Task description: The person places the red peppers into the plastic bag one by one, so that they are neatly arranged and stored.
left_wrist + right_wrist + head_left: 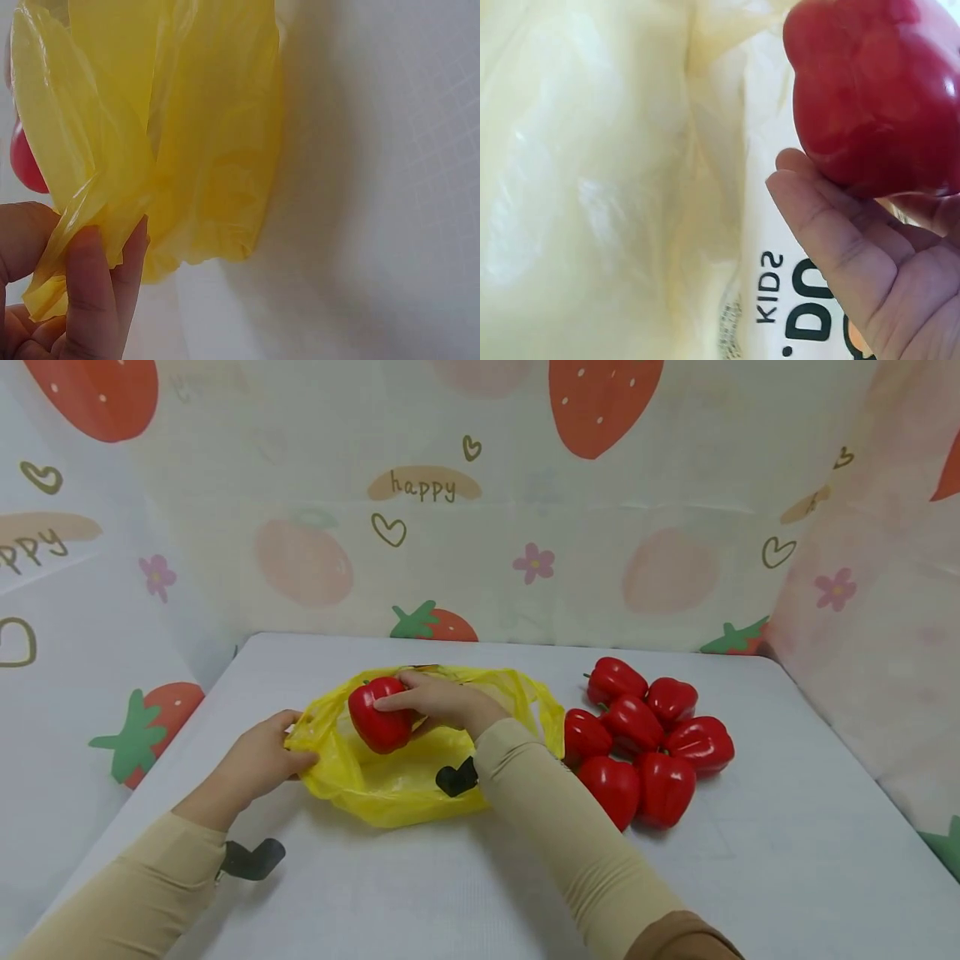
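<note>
A yellow plastic bag (427, 806) lies spread on the white table with its mouth facing up. At the bag's left edge my left hand (258, 760) pinches the rim; the left wrist view shows thumb and fingers (90, 292) on the crumpled plastic. Above the bag's opening, my right hand (442, 700) holds a red bell pepper (381, 717). In the right wrist view that pepper (877, 97) sits against the fingers, with printed lettering on the bag behind it. Part of the bag's right side is hidden by my right forearm.
Several red bell peppers (632, 724) lie grouped on the table (795, 827) right of the bag, some partly behind my right sleeve (570, 835). Patterned cloth walls (585, 510) stand at the back and both sides. A dark wrist mount (255, 858) hangs by each sleeve.
</note>
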Demonstrator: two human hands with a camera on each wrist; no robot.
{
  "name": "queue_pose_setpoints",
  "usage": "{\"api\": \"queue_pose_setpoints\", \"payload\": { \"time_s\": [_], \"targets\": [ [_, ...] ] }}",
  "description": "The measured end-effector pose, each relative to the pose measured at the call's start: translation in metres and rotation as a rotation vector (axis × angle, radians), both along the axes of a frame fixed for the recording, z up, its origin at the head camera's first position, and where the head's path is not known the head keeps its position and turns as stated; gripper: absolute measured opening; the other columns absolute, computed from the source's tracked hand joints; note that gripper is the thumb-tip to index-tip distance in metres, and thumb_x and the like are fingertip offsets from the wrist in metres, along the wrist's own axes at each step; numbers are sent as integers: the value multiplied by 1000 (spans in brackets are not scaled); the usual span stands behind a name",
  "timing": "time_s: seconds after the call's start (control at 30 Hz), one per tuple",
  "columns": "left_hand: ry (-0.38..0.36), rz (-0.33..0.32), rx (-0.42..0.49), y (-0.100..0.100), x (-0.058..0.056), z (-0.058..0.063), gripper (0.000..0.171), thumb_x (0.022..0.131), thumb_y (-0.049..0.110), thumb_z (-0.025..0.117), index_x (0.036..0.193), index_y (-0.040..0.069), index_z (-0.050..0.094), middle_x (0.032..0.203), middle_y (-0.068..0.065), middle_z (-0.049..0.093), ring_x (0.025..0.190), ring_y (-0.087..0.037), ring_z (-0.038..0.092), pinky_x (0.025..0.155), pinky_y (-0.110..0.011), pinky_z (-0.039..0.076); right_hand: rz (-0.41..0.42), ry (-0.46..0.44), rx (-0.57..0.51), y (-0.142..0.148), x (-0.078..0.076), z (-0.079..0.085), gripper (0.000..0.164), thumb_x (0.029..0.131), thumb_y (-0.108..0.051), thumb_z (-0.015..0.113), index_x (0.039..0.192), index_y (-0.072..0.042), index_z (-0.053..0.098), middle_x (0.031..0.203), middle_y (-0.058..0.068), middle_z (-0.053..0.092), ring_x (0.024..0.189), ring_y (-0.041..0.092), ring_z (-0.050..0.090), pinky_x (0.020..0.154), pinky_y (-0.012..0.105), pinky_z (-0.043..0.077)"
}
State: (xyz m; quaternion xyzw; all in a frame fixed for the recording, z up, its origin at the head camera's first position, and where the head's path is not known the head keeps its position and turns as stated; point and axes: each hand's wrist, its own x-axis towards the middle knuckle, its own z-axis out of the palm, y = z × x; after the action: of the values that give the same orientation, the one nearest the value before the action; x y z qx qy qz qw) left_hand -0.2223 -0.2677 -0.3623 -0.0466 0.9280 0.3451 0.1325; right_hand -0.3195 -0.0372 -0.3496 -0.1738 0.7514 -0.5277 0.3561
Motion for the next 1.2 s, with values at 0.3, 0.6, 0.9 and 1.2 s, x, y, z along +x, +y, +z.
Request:
{"api": "queue_pose_setpoints", "payload": {
  "time_s": [0.3,0.6,0.9,1.2],
  "targets": [
    [3,-17,-12,1,0,1,67,85,28,63,136,1,30,116,-19,52,86,-21,58,81,-39,52,-60,6,-10,-7,4,-14,57,81,-39,67,127,-18,40,115,-1,50,106,22,49,82,37,51],
    [-2,-16,-14,3,-1,1,70,85,29,64,137,1,29,118,-20,51,86,-21,59,81,-40,52,-110,9,12,-11,5,-28,59,79,-42,68,126,-20,40,115,-3,50,107,20,48,82,36,50],
    [-9,-15,-25,3,-2,1,70,84,30,64,138,1,28,117,-20,52,85,-21,59,81,-40,52,-152,46,110,-15,9,-36,70,77,-51,66,132,-16,40,114,-1,52,102,19,50,83,33,48],
    [-12,-11,-23,4,-1,1,71,85,30,64,138,1,28,118,-20,52,86,-21,60,82,-41,51,-212,130,208,-18,14,-39,75,75,-59,63,131,-12,44,107,-1,55,97,18,51,80,31,49]
  ]
}}
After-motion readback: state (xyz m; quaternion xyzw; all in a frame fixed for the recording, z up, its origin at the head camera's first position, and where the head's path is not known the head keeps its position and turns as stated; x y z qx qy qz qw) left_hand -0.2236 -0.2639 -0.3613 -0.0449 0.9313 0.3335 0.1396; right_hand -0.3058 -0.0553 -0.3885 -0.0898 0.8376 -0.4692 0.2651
